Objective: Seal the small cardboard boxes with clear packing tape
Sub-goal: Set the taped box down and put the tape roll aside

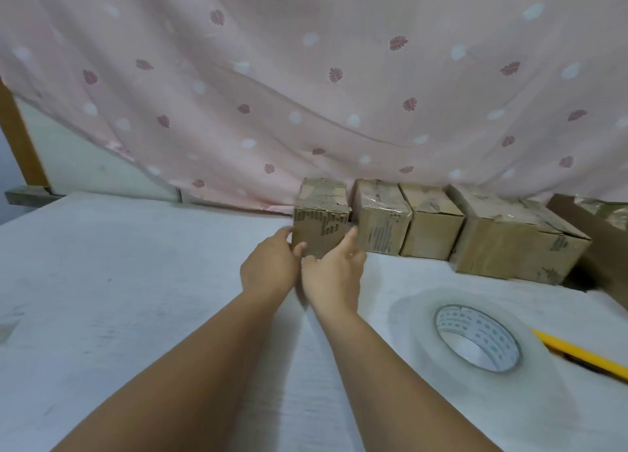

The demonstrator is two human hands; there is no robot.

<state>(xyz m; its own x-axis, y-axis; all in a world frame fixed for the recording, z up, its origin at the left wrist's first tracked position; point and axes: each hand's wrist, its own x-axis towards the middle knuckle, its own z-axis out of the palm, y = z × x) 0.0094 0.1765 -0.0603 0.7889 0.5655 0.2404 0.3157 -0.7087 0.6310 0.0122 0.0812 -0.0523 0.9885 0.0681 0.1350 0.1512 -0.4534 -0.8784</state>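
A white tabletop (119, 282) stretches out to the left of both hands, and a pink leaf-print curtain (306, 78) hangs beyond them. The left hand (268, 265) grips the near left corner of a small cardboard box (321, 220), with its fingers curled on the left side and its thumb on the front face. The right hand (334, 275), just beside the left, lays a straight forefinger up the box's right front edge. Its thumb stretches along the foot of the front face and its other fingers are loosely curled. The box stands upright between the two hands. Right of them, three more cardboard boxes (431, 227) sit in a row against the curtain. Nearer the person, right of the right forearm, a roll of clear packing tape (475, 339) lies flat. A yellow utility knife (584, 353) lies just beyond the roll's right side.
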